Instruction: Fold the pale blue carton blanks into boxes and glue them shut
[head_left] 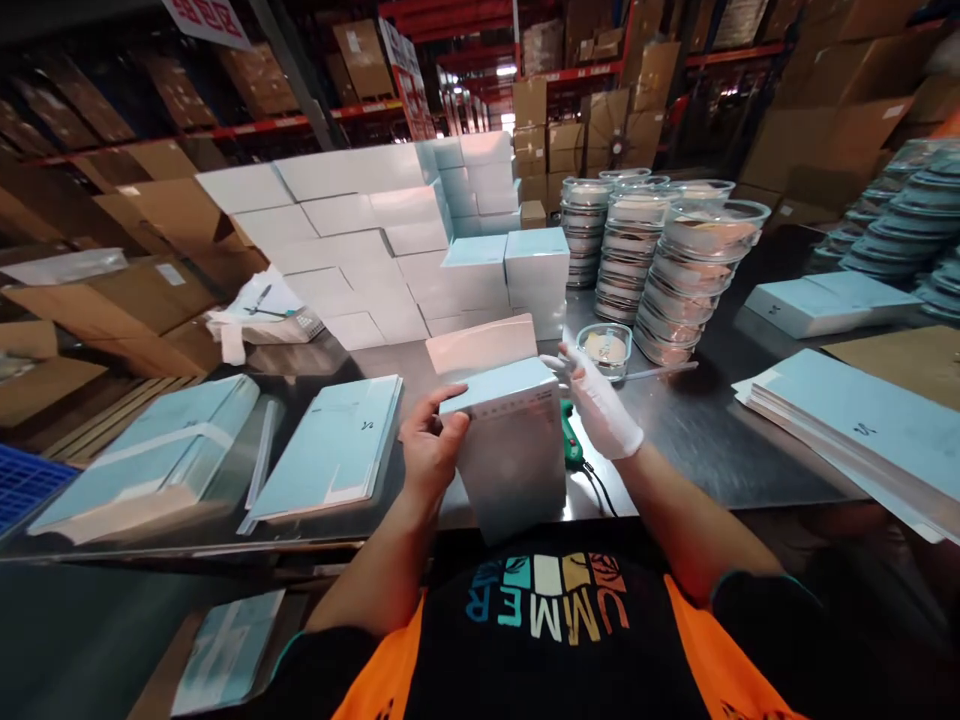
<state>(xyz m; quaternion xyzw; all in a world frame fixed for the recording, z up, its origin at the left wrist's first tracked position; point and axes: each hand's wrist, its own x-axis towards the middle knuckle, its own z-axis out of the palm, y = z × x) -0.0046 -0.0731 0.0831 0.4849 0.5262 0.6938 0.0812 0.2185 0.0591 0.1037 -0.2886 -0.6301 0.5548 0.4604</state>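
Note:
A pale blue-white carton (511, 465) is tilted in front of my body, its flap (484, 345) standing up at the far side. My bare left hand (435, 440) grips its upper left edge, thumb on the near face. My right hand (600, 400), in a white glove, is at the carton's right side with fingers apart; whether the fingertips touch the carton I cannot tell. Below the right hand lies a green tool (571, 440) with a black cord, partly hidden by the carton. A round clear container (604, 350) with a pale content sits just beyond the glove.
White boxes (352, 240) are stacked like a wall at the back. Tall stacks of round clear containers (690, 270) stand back right. Flat blue cartons (330, 445) lie to the left, a strapped bundle (150, 450) beyond, and more flat cartons (862, 430) at right.

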